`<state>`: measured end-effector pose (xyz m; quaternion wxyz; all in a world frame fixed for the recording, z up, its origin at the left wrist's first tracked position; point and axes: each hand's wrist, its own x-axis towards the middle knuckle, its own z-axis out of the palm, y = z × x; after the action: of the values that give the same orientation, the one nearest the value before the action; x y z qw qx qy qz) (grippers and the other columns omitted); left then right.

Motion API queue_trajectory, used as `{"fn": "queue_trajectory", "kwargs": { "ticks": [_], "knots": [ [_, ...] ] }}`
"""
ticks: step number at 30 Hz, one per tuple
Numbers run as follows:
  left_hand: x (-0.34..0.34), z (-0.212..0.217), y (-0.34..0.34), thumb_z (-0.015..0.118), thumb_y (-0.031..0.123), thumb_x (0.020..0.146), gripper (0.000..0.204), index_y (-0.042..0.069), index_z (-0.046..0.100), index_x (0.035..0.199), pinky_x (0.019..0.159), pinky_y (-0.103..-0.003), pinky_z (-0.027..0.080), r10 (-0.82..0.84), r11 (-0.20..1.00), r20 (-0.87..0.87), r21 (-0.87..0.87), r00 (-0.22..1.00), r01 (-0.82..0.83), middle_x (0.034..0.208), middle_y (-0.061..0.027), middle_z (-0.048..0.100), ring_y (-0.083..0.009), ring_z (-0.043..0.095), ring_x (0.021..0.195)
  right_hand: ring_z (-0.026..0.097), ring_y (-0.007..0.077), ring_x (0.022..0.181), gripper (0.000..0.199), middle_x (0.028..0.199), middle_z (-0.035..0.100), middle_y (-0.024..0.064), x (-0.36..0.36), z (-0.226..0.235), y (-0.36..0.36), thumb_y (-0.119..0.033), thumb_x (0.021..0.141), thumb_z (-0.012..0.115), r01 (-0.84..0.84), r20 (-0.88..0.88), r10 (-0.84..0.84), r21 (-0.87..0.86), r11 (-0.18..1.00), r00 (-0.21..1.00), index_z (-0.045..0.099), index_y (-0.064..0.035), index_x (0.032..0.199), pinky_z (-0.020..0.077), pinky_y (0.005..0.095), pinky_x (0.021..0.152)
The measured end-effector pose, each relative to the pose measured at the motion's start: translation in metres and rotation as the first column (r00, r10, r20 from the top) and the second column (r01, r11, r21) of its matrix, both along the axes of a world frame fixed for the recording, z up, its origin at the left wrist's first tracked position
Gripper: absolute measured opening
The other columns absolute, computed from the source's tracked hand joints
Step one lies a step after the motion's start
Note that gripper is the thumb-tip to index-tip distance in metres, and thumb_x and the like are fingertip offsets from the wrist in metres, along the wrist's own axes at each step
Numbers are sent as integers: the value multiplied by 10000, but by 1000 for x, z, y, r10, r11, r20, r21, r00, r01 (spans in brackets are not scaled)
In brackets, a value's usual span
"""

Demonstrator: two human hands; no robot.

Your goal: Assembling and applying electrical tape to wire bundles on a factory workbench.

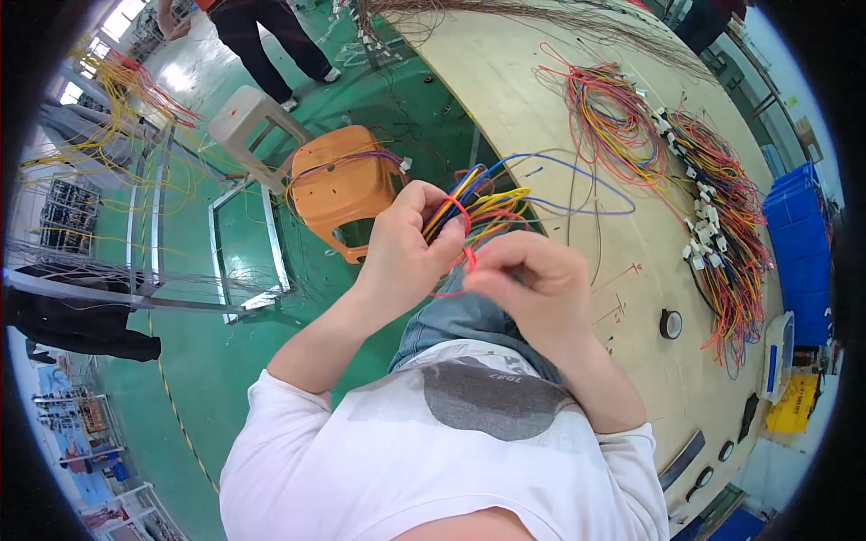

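My left hand (406, 248) is closed around a coiled bundle of thin wires (494, 198) in yellow, blue, red and black, held in front of my body. Loops of blue wire stick out from the bundle to the right, over the table's edge. A red wire (470, 259) passes around the bundle near my left thumb. My right hand (537, 284), just right of and below the bundle, pinches this red wire between thumb and fingers. The fingertips of the right hand are slightly blurred.
On the wooden table (631, 379) to my right lie loose wire coils (618, 117), a pile of wires with white connectors (713, 225) and a black tape roll (670, 324). An orange stool (338, 185) and a grey stool (248, 122) stand ahead left. A person (271, 41) stands beyond.
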<state>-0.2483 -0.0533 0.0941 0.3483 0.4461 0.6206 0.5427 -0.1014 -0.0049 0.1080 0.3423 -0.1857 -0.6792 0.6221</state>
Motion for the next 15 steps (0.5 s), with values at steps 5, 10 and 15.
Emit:
{"fn": "queue_trajectory", "kwargs": {
  "ticks": [5,10,15],
  "knots": [
    [8,-4,-2,536,31,769,135,-12,433,845,523,-229,411,61,987,-92,155,994,-46,672,-80,535,-74,505,597,498,36,550,110,606,554,17,-11,4,1,-46,706,654,140,124,-111,-260,955,986,566,13,735,422,169,492],
    [15,-6,-2,503,8,783,134,-19,413,878,509,-232,415,46,961,-183,278,982,7,674,-92,537,-97,527,585,457,31,438,136,577,536,12,-14,5,2,-55,709,652,282,131,-252,-323,903,959,529,2,699,353,163,367],
    [22,-18,-1,534,69,781,280,-29,361,979,548,-240,441,-5,937,-142,344,990,54,731,-105,542,-127,548,630,464,33,440,145,565,518,16,-25,-2,9,-36,719,632,315,-35,-362,-423,850,931,504,0,775,362,158,357]
  ]
}}
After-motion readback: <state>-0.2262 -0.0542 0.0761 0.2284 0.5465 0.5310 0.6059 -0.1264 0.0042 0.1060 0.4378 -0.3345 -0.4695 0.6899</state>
